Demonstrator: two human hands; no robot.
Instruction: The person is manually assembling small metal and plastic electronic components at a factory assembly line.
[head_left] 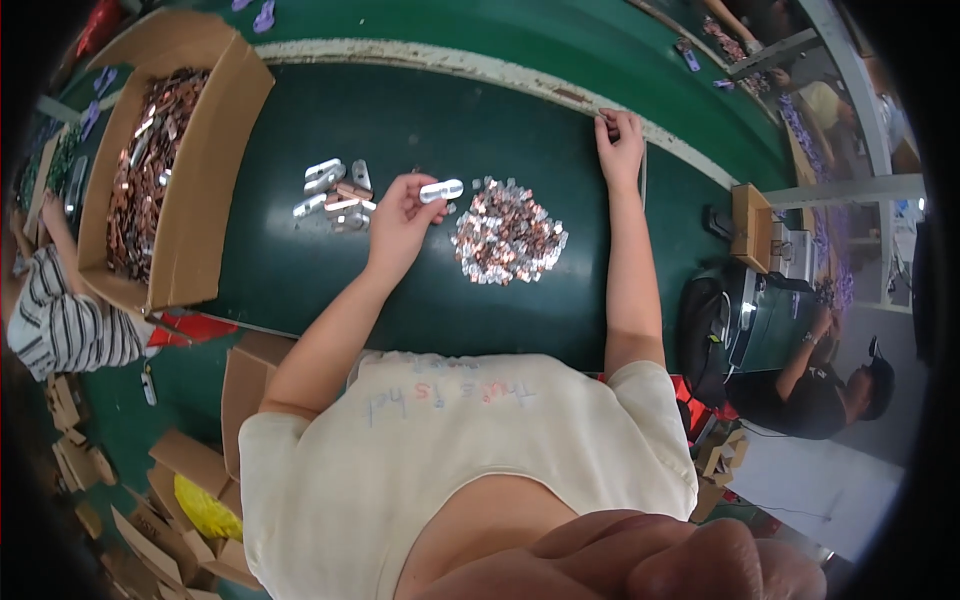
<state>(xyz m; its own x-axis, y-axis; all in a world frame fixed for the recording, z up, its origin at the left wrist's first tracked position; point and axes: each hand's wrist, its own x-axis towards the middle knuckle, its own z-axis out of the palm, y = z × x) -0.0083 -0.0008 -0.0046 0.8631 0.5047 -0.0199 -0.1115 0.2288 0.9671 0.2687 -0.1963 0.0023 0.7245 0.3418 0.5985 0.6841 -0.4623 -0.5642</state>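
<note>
My left hand is closed, pinching a shiny, rounded, oblong metal piece between thumb and fingers above the dark green table. Just right of it lies a heap of small silver and copper-coloured metal bits. To its left sits a loose cluster of larger oblong metal pieces, some silver, some copper-coloured. My right hand is farther off, at the pale ledge along the table's far side. Its fingers are curled together there, and what they hold, if anything, is too small to make out.
A cardboard box full of silver and copper-coloured strips stands at the left. Beyond the ledge runs a green belt-like surface. A black bag is at the right. Co-workers sit on both sides; open cartons lie at lower left.
</note>
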